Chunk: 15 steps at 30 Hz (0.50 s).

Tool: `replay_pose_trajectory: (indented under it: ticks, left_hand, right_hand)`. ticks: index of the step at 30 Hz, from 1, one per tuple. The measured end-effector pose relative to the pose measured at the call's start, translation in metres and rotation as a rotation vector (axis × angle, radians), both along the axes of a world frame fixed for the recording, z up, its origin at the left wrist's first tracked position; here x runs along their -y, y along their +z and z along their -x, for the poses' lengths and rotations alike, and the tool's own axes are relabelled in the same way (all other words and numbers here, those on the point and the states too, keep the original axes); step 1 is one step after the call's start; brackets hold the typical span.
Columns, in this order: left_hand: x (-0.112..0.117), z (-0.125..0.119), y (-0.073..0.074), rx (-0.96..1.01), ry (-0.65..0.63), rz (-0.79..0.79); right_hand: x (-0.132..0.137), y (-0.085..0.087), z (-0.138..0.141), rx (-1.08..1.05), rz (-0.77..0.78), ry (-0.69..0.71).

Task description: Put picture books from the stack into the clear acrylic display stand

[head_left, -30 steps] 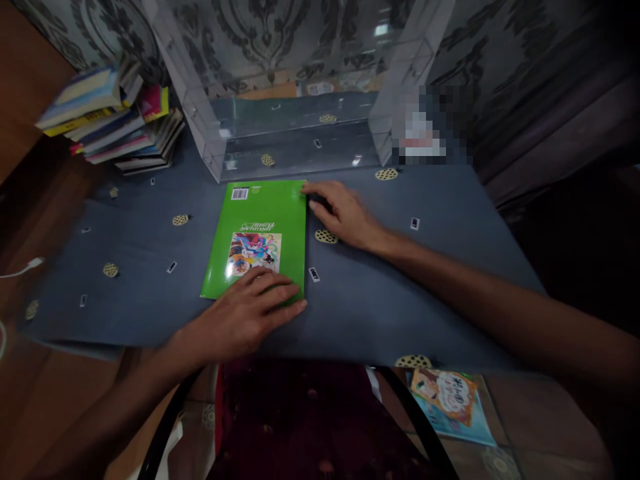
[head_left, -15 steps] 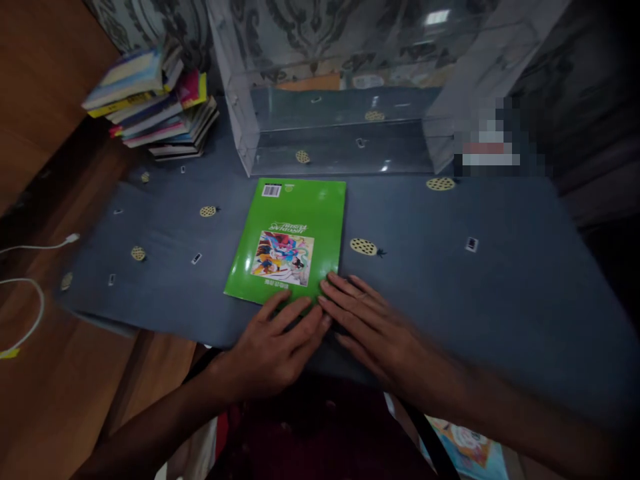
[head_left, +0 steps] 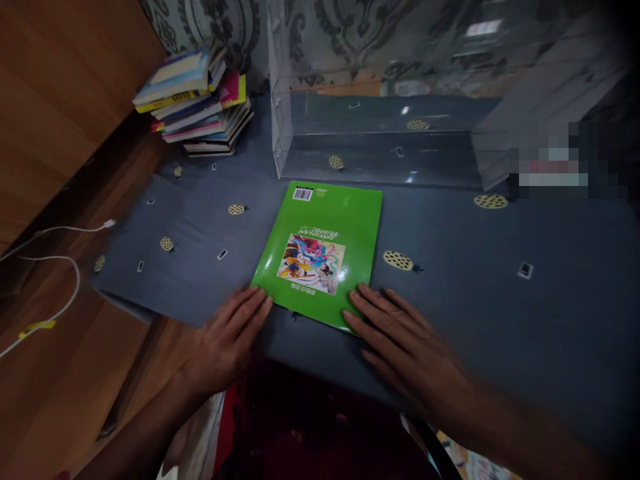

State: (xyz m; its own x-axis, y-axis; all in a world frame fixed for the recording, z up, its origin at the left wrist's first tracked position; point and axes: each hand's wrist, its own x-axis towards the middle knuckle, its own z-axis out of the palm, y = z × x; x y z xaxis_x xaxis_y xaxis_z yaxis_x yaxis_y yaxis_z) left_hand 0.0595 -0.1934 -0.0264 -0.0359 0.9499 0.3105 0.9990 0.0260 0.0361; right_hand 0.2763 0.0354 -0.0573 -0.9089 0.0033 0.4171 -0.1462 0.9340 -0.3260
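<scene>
A green book (head_left: 335,213) lies flat on the cloth, its cover showing a barcode and a colourful picture, upside down from where I look. At the book's near left corner rest the fingertips of my left hand (head_left: 227,340), fingers stretched out close together. My right hand (head_left: 400,340) lies flat with its fingers extended over the near right corner. Neither hand is wrapped round the book. Its far edge is close to the front of a clear plastic shelf unit (head_left: 380,157).
Several books (head_left: 200,110) are piled unevenly at the back left. The grey-blue tablecloth (head_left: 465,280) has a pineapple print. White cables (head_left: 75,229) run over the wooden surface at the left. A blurred-out patch (head_left: 553,170) sits right of the shelf unit.
My left hand has slid left from the book's near edge to its near left corner. My right hand stays at the right corner. The whole view has shifted, moving the scene rightward.
</scene>
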Motion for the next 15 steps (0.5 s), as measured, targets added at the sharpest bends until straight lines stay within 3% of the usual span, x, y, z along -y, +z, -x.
replay_pose_trajectory:
  ticks: [5,9,15]
  left_hand:
    - [0.004,0.004,0.001,0.033,0.048,-0.034]
    - [0.002,0.009,-0.005,0.009,0.064,-0.088]
    - [-0.007,0.054,-0.013,-0.152,0.109,-0.211]
  right_hand:
    - [0.000,0.007,-0.005,0.015,0.092,-0.114]
    - [0.008,0.013,-0.007,0.058,0.063,-0.116]
    - [0.020,0.035,0.016,0.231,0.123,0.004]
